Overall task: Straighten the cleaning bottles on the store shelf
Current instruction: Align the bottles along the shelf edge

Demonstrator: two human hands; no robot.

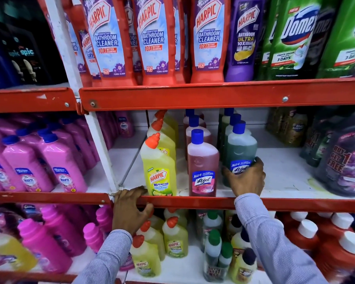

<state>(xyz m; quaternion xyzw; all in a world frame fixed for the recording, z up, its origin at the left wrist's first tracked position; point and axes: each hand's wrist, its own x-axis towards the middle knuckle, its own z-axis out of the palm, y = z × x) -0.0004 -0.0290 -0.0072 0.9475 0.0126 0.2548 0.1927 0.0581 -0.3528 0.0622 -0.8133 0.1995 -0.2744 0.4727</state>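
On the middle shelf [285, 173] stand three short rows of bottles. A yellow Harpic bottle [159, 169] with an orange cap leads the left row. A pink Lizol bottle [203, 165] with a blue cap leads the centre row. My right hand [246, 179] grips the base of the green Lizol bottle [241, 148] at the front of the right row. My left hand [129, 210] rests over the red front rail [182, 202] of that shelf, fingers curled on it, just left of the yellow bottle.
Red Harpic bathroom cleaners [158, 37] and green Domex bottles [295, 37] fill the upper shelf. Pink bottles [64, 160] crowd the left bay. A dark wrapped twin pack [344, 160] stands at the right. Small yellow and green bottles [174, 236] sit on the shelf below.
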